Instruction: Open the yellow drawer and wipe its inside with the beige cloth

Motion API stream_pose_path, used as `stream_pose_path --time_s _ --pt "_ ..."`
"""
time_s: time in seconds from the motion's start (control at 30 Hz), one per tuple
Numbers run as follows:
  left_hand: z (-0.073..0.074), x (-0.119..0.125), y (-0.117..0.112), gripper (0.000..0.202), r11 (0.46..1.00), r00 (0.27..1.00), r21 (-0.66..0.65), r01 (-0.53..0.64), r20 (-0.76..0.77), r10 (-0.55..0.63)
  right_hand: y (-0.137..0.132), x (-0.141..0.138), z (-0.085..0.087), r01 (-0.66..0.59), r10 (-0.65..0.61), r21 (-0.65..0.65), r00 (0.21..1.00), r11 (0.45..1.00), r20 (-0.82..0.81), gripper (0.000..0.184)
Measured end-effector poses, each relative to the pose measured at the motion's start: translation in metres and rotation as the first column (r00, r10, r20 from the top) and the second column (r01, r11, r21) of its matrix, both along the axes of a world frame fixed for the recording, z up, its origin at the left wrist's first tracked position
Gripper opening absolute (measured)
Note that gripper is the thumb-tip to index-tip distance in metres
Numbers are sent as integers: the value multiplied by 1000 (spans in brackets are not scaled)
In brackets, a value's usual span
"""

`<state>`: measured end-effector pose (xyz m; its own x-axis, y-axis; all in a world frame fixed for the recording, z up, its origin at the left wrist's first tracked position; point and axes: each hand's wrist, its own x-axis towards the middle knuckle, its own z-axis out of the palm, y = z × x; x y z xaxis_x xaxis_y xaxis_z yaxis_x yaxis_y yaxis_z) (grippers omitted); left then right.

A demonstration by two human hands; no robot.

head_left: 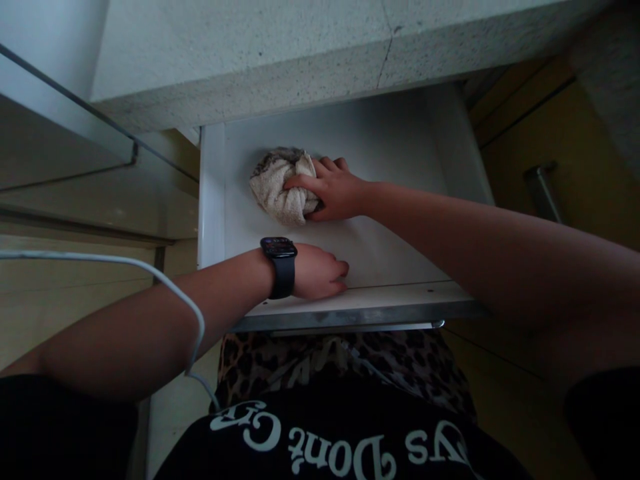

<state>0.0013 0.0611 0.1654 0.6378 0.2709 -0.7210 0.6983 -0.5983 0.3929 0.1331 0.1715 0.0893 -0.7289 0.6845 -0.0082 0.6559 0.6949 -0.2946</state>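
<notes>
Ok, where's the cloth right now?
In the head view, the cloth lies bunched inside the open white drawer, toward its left rear, under the right hand.

Speckled stone countertop [250, 60] across the top, yellow cabinet door with metal handle [543, 190] at right, white cable [150, 280] lower left.

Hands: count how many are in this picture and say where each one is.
2. The right hand presses a crumpled cloth inside the open drawer; the left hand, with a watch, rests near its front edge.
</notes>
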Motion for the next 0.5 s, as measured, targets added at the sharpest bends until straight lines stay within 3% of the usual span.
stream_pose_path --time_s 0.5 --pt "1 0 0 62 1000 1000 -13 -10 -3 10 -3 -1 4 21 -20 -15 999 1000 34 87"
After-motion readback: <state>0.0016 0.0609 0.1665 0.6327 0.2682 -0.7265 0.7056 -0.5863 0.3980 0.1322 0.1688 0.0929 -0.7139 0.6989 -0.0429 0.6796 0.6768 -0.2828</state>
